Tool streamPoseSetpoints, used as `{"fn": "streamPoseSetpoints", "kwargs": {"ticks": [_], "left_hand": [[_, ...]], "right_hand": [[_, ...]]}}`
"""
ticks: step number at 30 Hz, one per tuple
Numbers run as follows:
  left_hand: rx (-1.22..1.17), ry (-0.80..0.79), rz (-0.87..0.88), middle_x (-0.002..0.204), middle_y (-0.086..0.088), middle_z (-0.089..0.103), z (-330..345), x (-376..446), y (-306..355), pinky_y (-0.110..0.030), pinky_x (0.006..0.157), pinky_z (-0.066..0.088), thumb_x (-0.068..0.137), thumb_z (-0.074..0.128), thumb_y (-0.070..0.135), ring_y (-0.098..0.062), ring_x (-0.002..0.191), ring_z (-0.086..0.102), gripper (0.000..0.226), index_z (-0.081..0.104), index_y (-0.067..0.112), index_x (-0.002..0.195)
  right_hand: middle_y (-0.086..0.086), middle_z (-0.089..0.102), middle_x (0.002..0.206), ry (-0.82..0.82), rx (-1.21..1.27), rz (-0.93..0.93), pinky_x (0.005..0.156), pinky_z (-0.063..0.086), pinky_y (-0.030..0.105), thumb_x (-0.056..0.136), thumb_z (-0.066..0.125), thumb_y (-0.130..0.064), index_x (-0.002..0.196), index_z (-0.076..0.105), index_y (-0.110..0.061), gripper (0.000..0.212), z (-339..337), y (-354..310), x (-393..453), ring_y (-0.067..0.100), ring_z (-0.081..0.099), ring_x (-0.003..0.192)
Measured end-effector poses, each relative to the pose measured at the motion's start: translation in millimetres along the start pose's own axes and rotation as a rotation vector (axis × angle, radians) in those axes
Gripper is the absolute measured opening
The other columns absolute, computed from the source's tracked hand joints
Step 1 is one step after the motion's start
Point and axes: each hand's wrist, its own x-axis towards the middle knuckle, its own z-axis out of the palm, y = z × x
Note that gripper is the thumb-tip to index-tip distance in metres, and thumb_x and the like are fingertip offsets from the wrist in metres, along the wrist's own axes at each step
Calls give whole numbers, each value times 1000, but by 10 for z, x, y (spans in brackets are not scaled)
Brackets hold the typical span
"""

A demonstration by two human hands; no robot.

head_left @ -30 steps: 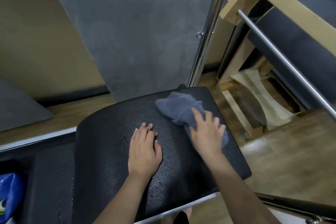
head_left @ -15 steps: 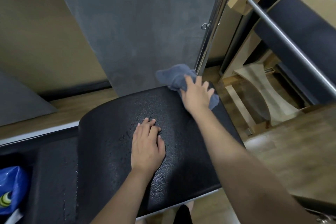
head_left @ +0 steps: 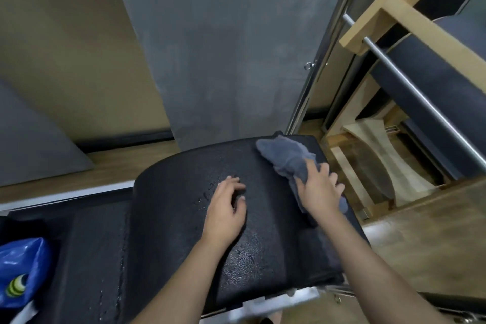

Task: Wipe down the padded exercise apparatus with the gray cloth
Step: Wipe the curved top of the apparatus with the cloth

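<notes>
Seen from above, a person leans over a curved, black padded exercise apparatus (head_left: 184,218) whose pebbled surface arches up toward the far edge. Beads of liquid glisten on the padding, mostly around the middle and down a seam on the lower left.

The right hand (head_left: 319,192) presses a gray cloth (head_left: 286,160) onto the far right corner of the pad. Its grip is closed over the near end of the cloth, fingers curled down across the bunched fabric. Most of the cloth spills out beyond the fingertips, trailing up and to the left toward the pad's far edge, while a smaller fold shows beneath the hand's outer side.

The left hand (head_left: 227,208) holds nothing. It rests palm down near the middle of the pad with its grip released, fingers loosely bent, well apart from the cloth.

A blue plastic bag (head_left: 21,279) sits at the lower left, beside the flatter part of the padding. To the right stands a pale wooden frame (head_left: 389,16) crossed by a long metal bar (head_left: 420,97), over a wood-patterned floor (head_left: 426,239). Behind the pad rises a gray wall panel (head_left: 223,47).
</notes>
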Motion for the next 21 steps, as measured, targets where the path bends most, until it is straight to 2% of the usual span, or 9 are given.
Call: {"fn": "streamPoseSetpoints", "kwargs": {"ticks": [2, 4, 7, 11, 14, 17, 21], "left_hand": [[-74, 89, 5, 128, 7, 60, -196, -61, -11, -28, 115, 32, 91, 56, 13, -8, 139, 43, 21, 64, 19, 109], [-61, 234, -13, 126, 6, 61, -386, -188, -104, -31, 116, 33, 89, 55, 15, -11, 136, 46, 22, 64, 19, 109], [-11, 380, -184, 132, 2, 55, -569, -417, -374, -41, 116, 34, 93, 54, 15, -17, 135, 46, 29, 63, 17, 120], [15, 331, -446, 155, 0, 39, -645, -590, -639, -39, 120, 27, 99, 52, 16, -20, 145, 33, 45, 50, 17, 145], [54, 284, -466, 161, 0, 33, -604, -615, -694, -31, 121, 15, 102, 47, 15, -18, 151, 20, 47, 45, 15, 149], [82, 307, -459, 161, 1, 34, -562, -625, -704, -36, 123, 17, 101, 45, 13, -17, 152, 18, 47, 47, 16, 148], [97, 337, -447, 160, 0, 37, -537, -634, -720, -37, 123, 19, 99, 46, 9, -17, 151, 22, 48, 50, 16, 146]], "right_hand": [[10, 40, 139, -58, 66, 58, 101, 34, 59, 98, 48, -48, 142, 36, -32, 48, -114, -186, 339, 42, 43, 120], [11, 38, 141, -105, 78, 54, 103, 31, 58, 99, 48, -47, 138, 40, -31, 43, -181, -461, 530, 42, 40, 123], [13, 37, 144, -61, 8, -39, 103, 31, 58, 96, 50, -49, 141, 39, -32, 49, -122, -905, 449, 41, 39, 124], [12, 42, 139, 77, -150, -279, 97, 36, 54, 95, 53, -49, 150, 31, -36, 61, 32, -1203, -135, 37, 45, 118], [11, 51, 132, 97, -209, -478, 90, 40, 53, 85, 68, -44, 147, 40, -35, 69, 109, -1163, -661, 36, 51, 109], [12, 58, 124, 74, -208, -603, 79, 45, 52, 68, 81, -40, 140, 52, -32, 77, 207, -938, -1163, 35, 55, 94], [12, 60, 127, 67, -234, -676, 73, 46, 50, 61, 83, -42, 137, 54, -33, 82, 262, -460, -1486, 34, 56, 89]]}}
